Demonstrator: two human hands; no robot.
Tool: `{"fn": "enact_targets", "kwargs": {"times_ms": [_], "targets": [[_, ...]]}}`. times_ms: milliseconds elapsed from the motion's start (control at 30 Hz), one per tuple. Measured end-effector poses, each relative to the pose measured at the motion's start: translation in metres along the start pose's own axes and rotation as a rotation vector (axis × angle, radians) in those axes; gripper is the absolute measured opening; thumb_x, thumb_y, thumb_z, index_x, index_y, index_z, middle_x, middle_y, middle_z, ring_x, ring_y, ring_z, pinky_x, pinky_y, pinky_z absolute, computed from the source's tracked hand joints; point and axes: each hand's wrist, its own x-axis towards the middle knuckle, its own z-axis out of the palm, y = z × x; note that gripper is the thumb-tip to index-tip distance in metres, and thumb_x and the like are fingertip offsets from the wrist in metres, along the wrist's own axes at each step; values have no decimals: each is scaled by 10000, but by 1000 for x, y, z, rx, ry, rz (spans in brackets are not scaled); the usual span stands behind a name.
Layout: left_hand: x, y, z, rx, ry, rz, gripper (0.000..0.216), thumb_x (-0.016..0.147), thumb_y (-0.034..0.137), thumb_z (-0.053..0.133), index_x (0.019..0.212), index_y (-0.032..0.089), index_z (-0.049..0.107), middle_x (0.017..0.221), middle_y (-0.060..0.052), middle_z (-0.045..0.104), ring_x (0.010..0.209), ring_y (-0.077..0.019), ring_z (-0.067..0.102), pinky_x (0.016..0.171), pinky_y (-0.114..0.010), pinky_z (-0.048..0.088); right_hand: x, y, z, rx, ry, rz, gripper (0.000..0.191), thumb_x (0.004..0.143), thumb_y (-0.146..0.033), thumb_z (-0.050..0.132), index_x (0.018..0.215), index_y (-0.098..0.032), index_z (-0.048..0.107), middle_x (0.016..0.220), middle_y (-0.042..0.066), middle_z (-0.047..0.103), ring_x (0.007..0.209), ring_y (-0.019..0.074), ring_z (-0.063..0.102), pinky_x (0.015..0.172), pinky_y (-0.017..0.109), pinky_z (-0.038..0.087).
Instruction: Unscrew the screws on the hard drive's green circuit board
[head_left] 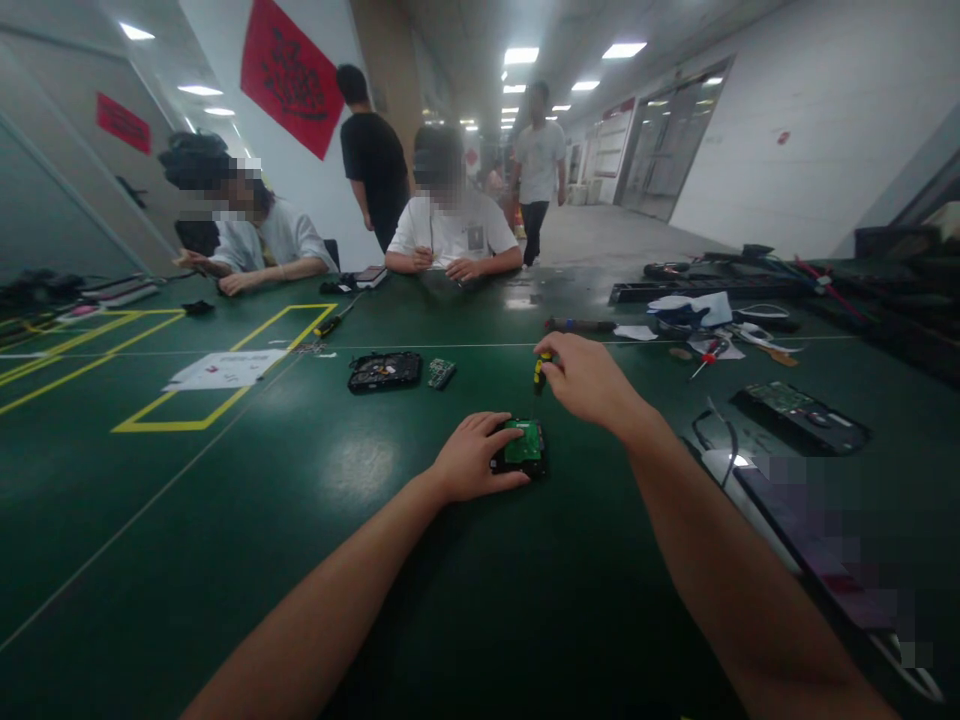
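Observation:
A hard drive [534, 452] lies on the green table in front of me, its green circuit board facing up. My left hand [476, 462] grips it from the left, with the thumb along the near edge and the fingers over the board and far side. In my right hand [585, 375] is a yellow-and-black screwdriver [539, 372], pinched upright by its handle. Its thin shaft points down at the drive's far right corner; whether the tip touches a screw is too small to tell.
Left of centre lie an opened hard drive [385, 371] and a loose circuit board [442, 374]. Another drive [801, 416] sits at right, near a red screwdriver [709, 358] and a cable [724, 440]. A white sheet [225, 370] lies left. Two people sit across the table.

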Motion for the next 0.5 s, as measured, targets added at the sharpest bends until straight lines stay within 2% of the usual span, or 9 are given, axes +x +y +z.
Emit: {"fn": "enact_targets", "kwargs": {"times_ms": [167, 267, 367, 500], "targets": [[0, 0, 1, 6, 9, 0, 765, 828, 723, 698, 1452, 297, 577, 1504, -122, 542, 1373, -360, 516, 1170, -567, 393, 0, -4, -1, -6, -24, 26, 117, 983, -301, 622, 999, -211, 695, 982, 91, 687, 905, 244, 642, 861, 383, 479], [0, 0, 1, 8, 8, 0, 770, 825, 718, 706, 1452, 289, 577, 1502, -129, 543, 1368, -360, 519, 1167, -565, 395, 1, -2, 1, 3, -32, 9, 87, 975, -230, 623, 1016, -204, 695, 1033, 96, 704, 980, 253, 656, 883, 379, 474], [0, 1, 0, 7, 3, -2, 765, 832, 723, 696, 1449, 287, 580, 1500, -129, 545, 1366, -360, 520, 1165, -564, 396, 0, -2, 1, 37, -13, -22, 160, 948, -163, 628, 1099, -190, 672, 1113, 100, 724, 1001, 249, 663, 898, 376, 472], [0, 1, 0, 3, 4, -5, 760, 831, 722, 697, 1448, 295, 579, 1500, -122, 544, 1370, -361, 517, 1166, -567, 396, 0, -5, 0, 23, -20, -32, 114, 966, -190, 611, 1056, -190, 682, 1055, 103, 720, 951, 246, 654, 875, 373, 473]]}}
